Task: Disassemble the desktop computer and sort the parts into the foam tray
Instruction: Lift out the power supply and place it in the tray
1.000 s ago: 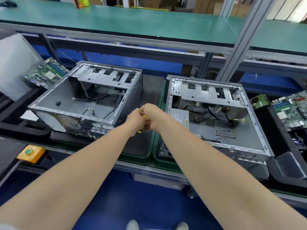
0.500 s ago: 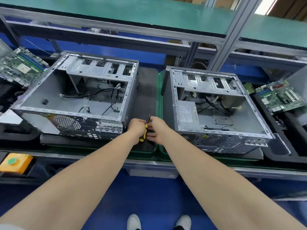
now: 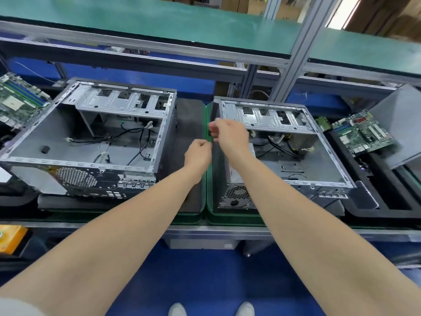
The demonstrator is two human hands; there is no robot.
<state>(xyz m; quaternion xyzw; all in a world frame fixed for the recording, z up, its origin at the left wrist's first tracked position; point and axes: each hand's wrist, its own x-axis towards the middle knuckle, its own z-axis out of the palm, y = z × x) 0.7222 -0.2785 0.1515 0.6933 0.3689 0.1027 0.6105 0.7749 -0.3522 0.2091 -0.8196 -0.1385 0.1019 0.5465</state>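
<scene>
While both hands are held up between two opened cases, nothing is steadied. The left hand (image 3: 197, 154) is raised just beside the left wall of the right-hand computer case (image 3: 319, 169), its grip curled, thumb against forefinger. The right hand (image 3: 229, 136) is poised over that wall, grip likewise curled. Whether a screw or tool is pinched cannot be told. A dropped screw could be lost inside the chassis, and loose cables (image 3: 280, 147) could snag any part lifted out. The case is laid on the tabletop, open face up, its long axis directed away from the person: power supply (image 3: 237, 193) nearest, drive cage (image 3: 268, 117) farthest. The foam tray (image 3: 364, 202) is set alongside.
</scene>
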